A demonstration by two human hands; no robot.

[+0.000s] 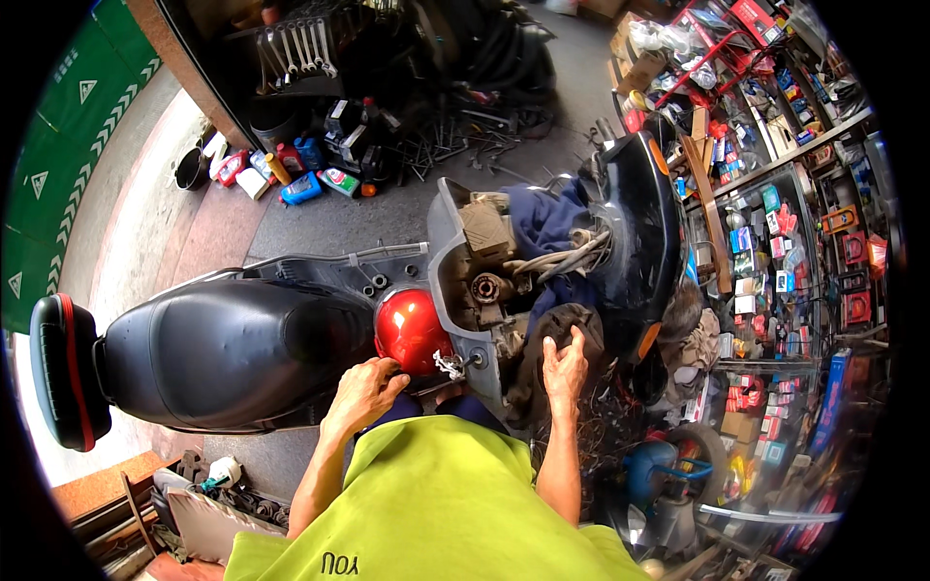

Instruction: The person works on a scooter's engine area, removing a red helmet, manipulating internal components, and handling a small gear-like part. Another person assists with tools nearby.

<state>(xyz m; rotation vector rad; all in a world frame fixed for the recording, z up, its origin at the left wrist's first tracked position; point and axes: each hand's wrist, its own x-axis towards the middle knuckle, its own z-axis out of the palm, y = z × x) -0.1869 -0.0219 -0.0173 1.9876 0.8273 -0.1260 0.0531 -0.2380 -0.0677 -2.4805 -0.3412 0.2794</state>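
A scooter lies crosswise before me, its black seat [252, 329] to the left and its front storage well uncovered on the right. A glossy red dome, like a helmet [412, 324], sits between seat and front panel [475, 373]. My left hand [368, 392] is at the dome's lower left edge, fingers curled and thumb close; what they pinch, if anything, is hidden. My right hand [565, 373] is raised with thumb and forefinger apart, over a dark brown cloth-like thing [570, 324]. White cord [449, 364] hangs at the front panel. A dirty ribbed part [489, 288] shows in the well.
Dark blue cloth [542, 228] and bundled cables [576, 254] fill the scooter's front. Bottles [302, 189] and metal tools [455, 136] lie on the floor beyond. Wrenches [300, 48] hang at the back. Shelves crowded with boxes [746, 261] stand right.
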